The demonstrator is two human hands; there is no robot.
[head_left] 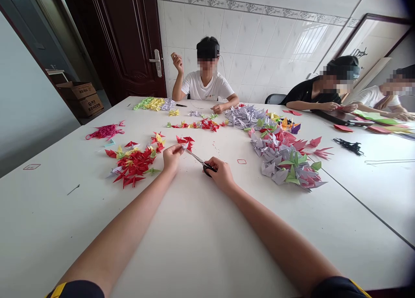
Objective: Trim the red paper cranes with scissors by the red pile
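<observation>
My left hand [172, 156] pinches a thin thread, barely visible, beside a small cluster of red paper cranes [185, 141]. My right hand [221, 172] is shut on black-handled scissors [201, 163], with the blades pointing left to the fingertips of my left hand. A heap of red and yellow paper cranes [134, 163] lies to the left of my hands. To the right is a larger heap of lilac, green and pink paper cranes [282, 157]. Both heaps are apart from my hands.
The white table [81, 211] holds a strung row of cranes [197, 124], a pink bundle [105, 131] and a black bundle [349, 146]. One co-worker [204, 73] sits opposite, raising a thread. Two more co-workers [324, 90] work at the right. Cardboard boxes [81, 99] stand beyond the table.
</observation>
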